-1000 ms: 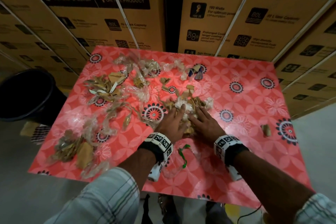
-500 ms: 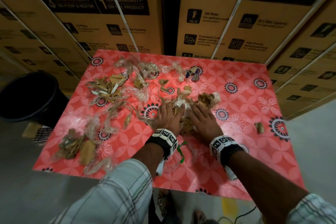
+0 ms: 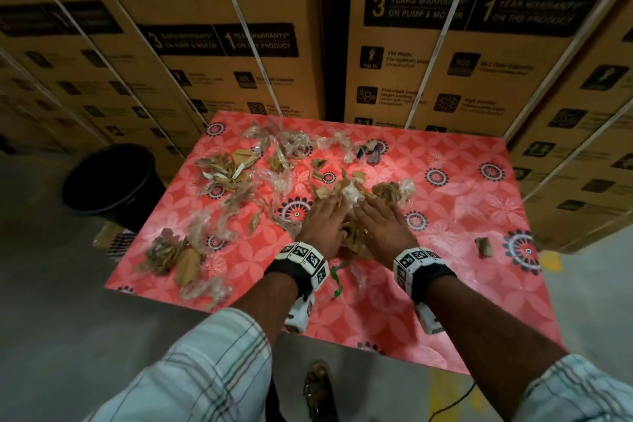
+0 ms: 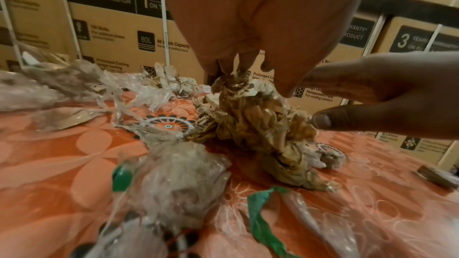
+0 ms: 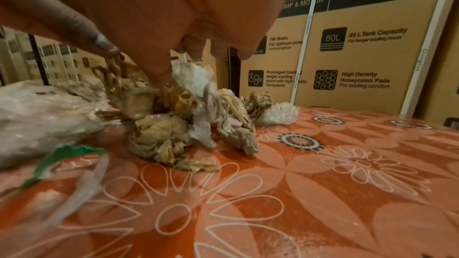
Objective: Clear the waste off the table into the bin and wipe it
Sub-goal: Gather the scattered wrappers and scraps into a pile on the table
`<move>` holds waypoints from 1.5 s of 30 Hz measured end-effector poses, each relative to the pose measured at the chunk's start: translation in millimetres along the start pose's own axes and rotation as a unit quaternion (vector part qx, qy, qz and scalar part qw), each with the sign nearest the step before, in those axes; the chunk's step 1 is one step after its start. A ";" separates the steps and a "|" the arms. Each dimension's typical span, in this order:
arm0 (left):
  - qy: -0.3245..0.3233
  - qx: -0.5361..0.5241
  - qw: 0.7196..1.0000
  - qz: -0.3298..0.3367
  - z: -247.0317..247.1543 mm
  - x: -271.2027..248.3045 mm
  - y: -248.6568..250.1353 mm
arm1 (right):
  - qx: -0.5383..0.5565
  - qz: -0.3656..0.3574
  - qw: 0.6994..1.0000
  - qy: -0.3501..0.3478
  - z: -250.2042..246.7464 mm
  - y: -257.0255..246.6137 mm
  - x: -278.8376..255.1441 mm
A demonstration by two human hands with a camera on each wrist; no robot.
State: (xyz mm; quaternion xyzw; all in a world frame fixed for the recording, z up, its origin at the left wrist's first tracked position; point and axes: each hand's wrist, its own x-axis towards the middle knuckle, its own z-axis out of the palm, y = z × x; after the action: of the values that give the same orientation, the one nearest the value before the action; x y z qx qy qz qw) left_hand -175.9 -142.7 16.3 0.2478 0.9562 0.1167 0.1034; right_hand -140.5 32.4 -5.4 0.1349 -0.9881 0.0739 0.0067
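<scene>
From the head camera, the left hand (image 3: 323,219) and right hand (image 3: 383,221) lie side by side on a heap of crumpled paper (image 3: 356,212) mid-table (image 3: 445,284), fingers curled into it. The bin (image 3: 113,181) stands at the table's left. The left wrist camera shows fingers (image 4: 248,62) dug into the heap's top. The right wrist camera shows fingers (image 5: 159,74) clutching the brown scraps (image 5: 159,132).

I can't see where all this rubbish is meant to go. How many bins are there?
1. A black bin stands on the floor beside the table's far left corner. Others may be out of view.
</scene>
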 end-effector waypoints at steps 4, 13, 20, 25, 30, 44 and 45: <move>0.028 -0.032 0.999 -0.016 2.5 -27.0 3.0 | 0.025 -0.015 0.999 0.035 -8.4 -7.9 -23.2; 0.040 -0.029 0.992 -0.115 31.5 -102.8 -5.1 | 0.119 -0.052 0.991 0.032 27.2 -47.9 -87.4; -0.043 -0.023 0.979 -0.199 52.5 -132.4 -1.3 | 0.119 0.028 0.991 -0.057 32.6 -67.2 -91.6; -0.056 -0.047 0.981 -0.178 56.1 -134.7 -23.7 | 0.133 0.066 0.983 -0.104 43.3 -86.6 -93.9; -0.079 -0.092 0.985 -0.125 54.7 -136.7 -56.4 | 0.133 0.037 0.988 -0.069 50.2 -134.8 -83.2; -0.018 -0.163 0.981 -0.108 19.2 -161.5 -130.5 | 0.244 0.068 0.964 -0.081 69.4 -224.4 -29.6; -0.003 -0.141 0.985 -0.099 15.0 -164.4 -136.2 | 0.250 0.063 0.964 -0.072 67.8 -228.6 -27.0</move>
State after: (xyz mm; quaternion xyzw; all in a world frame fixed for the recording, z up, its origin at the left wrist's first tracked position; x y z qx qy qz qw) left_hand -92.6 -337.7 -12.3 0.1353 0.9497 0.2388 0.1507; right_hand -52.9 -188.2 -40.4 0.0746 -0.9426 0.3089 -0.1026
